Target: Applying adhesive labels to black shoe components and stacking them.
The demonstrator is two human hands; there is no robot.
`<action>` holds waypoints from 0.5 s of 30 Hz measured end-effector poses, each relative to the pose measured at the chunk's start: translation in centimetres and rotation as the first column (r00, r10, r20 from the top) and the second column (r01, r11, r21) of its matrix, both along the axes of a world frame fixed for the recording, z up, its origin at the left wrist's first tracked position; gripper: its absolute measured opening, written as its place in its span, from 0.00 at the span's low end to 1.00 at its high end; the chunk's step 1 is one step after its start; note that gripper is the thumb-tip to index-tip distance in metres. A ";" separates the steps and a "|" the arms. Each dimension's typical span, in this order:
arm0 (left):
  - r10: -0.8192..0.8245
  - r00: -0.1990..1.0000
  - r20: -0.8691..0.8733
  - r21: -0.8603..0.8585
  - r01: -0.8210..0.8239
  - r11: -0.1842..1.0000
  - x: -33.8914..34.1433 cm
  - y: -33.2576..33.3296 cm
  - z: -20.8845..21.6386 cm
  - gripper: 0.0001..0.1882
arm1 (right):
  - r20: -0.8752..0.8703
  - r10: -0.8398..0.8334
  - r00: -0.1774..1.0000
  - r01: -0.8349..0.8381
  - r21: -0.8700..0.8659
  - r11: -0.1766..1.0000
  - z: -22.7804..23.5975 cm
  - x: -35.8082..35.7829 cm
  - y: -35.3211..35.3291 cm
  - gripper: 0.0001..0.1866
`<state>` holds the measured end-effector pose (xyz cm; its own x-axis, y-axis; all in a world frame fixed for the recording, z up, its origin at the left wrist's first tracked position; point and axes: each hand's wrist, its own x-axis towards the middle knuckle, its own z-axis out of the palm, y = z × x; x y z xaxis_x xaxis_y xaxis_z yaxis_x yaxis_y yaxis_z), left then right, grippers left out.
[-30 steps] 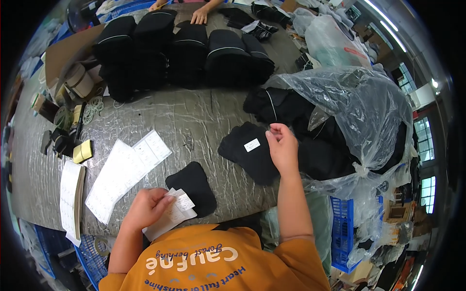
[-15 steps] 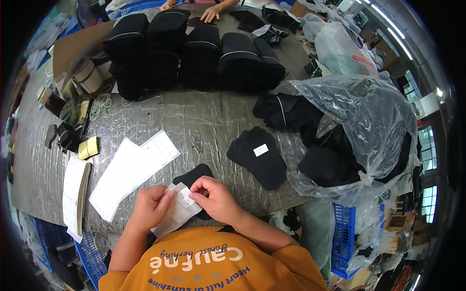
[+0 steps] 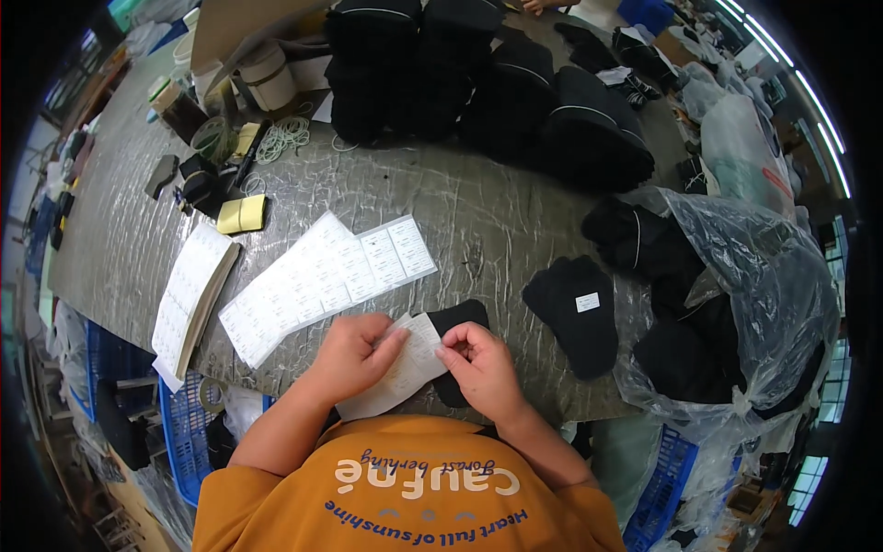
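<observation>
Near the front edge of the table, a crumpled white printed paper slip [image 3: 405, 365] is stretched between my two hands. My left hand [image 3: 354, 361] grips its left side, thumb on top. The fingertips of my right hand [image 3: 483, 370] pinch its right edge. Partly hidden under the slip and my right hand lies a black fabric piece [image 3: 466, 316]. To the right, flat on the table, is a black foot-shaped fabric piece [image 3: 572, 336] bearing a small white label [image 3: 587, 302]. Left of my hands are overlapping sheets of printed labels [image 3: 303, 285].
At left stand a thick paper pad [image 3: 193, 294], a yellow note bundle [image 3: 241, 213] and jars [image 3: 184, 106]. Tied black fabric stacks [image 3: 589, 129] fill the far side. A clear plastic bag [image 3: 763, 248] of black pieces sits right. A co-worker's hand [image 3: 538, 5] shows at the top.
The view has swung left, so the table's things sit farther right in the picture. My two hands keep hold of the paper slip, with little change in their grip.
</observation>
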<state>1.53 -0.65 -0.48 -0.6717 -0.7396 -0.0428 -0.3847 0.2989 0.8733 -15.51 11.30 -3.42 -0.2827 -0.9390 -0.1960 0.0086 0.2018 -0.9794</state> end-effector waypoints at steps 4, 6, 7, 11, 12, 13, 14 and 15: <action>0.074 0.995 0.063 -0.041 -0.072 0.997 0.2 -0.1 -0.4 0.16 | -0.205 -0.023 0.978 -0.023 -0.220 0.975 1.2 -0.1 -0.4 0.03; 0.020 0.996 0.092 -0.125 -0.009 0.992 0.8 -0.6 -0.1 0.14 | -0.031 -0.182 0.983 0.169 -0.241 0.956 0.5 -0.6 0.0 0.03; -0.036 0.991 0.125 -0.211 0.062 0.975 1.1 -0.9 0.0 0.12 | -0.036 -0.238 0.971 0.227 -0.188 0.956 0.4 -1.2 0.3 0.02; -0.467 0.884 0.021 -0.302 0.451 0.840 1.4 -0.9 -0.1 0.09 | -0.013 -0.311 0.950 0.311 -0.009 0.950 -1.6 -2.9 1.0 0.02; -0.502 0.862 0.070 -0.323 0.496 0.806 1.1 -0.4 -0.1 0.07 | -0.011 -0.304 0.953 0.304 -0.009 0.953 -2.3 -2.8 0.9 0.02; -0.534 0.837 0.120 -0.341 0.540 0.770 0.8 0.2 -0.2 0.08 | -0.061 -0.320 0.945 0.317 -0.059 0.947 -2.8 -2.7 0.8 0.02; -0.563 0.809 0.170 -0.355 0.583 0.730 0.6 0.7 -0.3 0.10 | -0.110 -0.338 0.935 0.327 -0.110 0.939 -3.2 -2.6 0.7 0.02; -0.530 0.827 0.187 -0.252 0.562 0.788 0.4 1.1 -0.9 0.14 | -0.107 -0.331 0.938 0.320 -0.108 0.941 -2.9 -2.5 0.5 0.02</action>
<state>1.93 0.44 -1.33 -0.9704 -0.2405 0.0197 -0.1628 0.7129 0.6821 -18.02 11.78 -6.36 -0.5922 -0.8034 -0.0619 -0.0610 0.1213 -0.9907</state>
